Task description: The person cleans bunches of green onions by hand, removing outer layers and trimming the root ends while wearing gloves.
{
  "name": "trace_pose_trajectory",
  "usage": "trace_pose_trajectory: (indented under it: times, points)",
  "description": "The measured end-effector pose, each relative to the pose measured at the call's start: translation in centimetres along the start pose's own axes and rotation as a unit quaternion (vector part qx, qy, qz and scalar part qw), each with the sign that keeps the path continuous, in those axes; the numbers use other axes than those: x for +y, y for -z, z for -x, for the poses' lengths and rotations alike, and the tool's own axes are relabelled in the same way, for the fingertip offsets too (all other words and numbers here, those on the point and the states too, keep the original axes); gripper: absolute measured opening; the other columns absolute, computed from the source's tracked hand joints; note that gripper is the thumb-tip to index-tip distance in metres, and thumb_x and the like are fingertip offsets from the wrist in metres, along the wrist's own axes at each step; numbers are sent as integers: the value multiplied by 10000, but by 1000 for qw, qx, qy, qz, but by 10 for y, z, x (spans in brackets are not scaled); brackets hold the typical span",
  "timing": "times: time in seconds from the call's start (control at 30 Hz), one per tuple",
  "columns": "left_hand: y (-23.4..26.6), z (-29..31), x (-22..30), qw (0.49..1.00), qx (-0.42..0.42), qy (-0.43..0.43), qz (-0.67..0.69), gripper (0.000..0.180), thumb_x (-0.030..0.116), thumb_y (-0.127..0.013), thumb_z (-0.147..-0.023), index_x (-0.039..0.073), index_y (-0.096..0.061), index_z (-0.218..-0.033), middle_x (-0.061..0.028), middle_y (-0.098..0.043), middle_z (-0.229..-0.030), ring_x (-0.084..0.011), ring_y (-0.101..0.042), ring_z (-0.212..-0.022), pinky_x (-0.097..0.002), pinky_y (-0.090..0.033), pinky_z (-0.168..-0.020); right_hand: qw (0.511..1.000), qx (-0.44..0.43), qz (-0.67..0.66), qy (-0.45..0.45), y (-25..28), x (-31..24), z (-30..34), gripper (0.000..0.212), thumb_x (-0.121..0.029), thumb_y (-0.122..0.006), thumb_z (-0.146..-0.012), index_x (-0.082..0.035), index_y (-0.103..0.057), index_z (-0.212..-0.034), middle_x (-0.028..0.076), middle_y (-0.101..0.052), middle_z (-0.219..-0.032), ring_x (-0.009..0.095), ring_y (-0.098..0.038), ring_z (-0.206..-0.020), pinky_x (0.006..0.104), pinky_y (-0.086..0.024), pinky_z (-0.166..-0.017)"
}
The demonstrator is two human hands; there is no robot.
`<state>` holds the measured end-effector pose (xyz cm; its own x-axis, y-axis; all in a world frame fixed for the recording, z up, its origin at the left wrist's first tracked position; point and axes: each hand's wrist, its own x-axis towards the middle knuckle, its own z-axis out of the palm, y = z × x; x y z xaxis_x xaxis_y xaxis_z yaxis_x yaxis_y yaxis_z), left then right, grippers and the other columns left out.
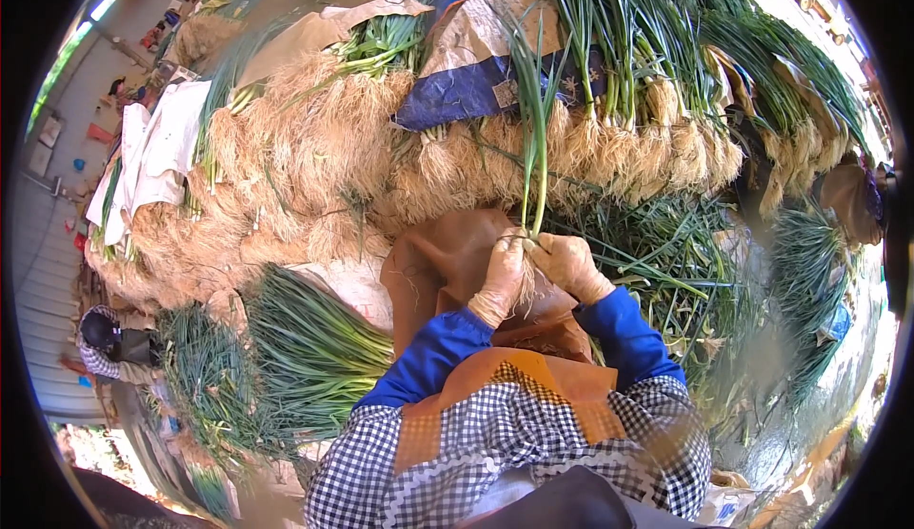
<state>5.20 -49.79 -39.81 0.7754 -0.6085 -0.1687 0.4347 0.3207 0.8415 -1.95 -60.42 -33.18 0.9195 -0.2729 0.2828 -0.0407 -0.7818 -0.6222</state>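
Over my brown apron (428, 262) I hold a green onion (540, 162) upright, its leaves pointing away from me and its pale roots hanging between my hands. My left hand (502, 279), in a thin pale glove, is closed at the base of the stalk. Pressed close beside it, my right hand (569, 267), gloved alike, is closed on the same base. The fingertips partly hide each other, so their exact grip is hard to make out.
Ahead lies a long heap of green onions with roots (314, 139) toward me, partly under a blue-and-tan sack (500, 53). At my left is a pile of onions (309, 348); at my right, loose green leaves (666, 253). Another person (105, 343) sits far left.
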Motion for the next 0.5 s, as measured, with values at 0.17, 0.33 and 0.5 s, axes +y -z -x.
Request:
trace_pose_trajectory:
  times: [0.17, 0.33, 0.5]
  points:
    - [35, -19, 7, 929, -73, 162, 324, 148, 203, -456, -944, 80, -534, -916, 3, -480, -678, -85, -459, -559, -213, -398, -466, 949, -246, -55, 189, 27, -14, 53, 194, -272, -537, -865, -107, -624, -813, 72, -631, -738, 242, -622, -654, 367, -512, -681]
    - [-7, -6, 48, 843, -207, 258, 423, 193, 207, -366, -977, 66, -484, -918, -13, -396, -652, -111, -422, -529, -232, -386, -438, 836, -326, 359, -256, 68, 53, 54, 366, -412, -595, -804, -116, -654, -1009, 123, -662, -885, 244, -642, -857, 370, -502, -723]
    - [-5, -7, 46, 885, -166, 245, 359, 190, 174, -382, -968, 32, -498, -1022, -86, -544, -832, -150, -530, -657, -236, -451, -507, 875, -20, -445, -191, 31, 29, -13, 380, -297, -496, -937, 34, -558, -1114, 113, -631, -939, 165, -598, -846, 293, -486, -768]
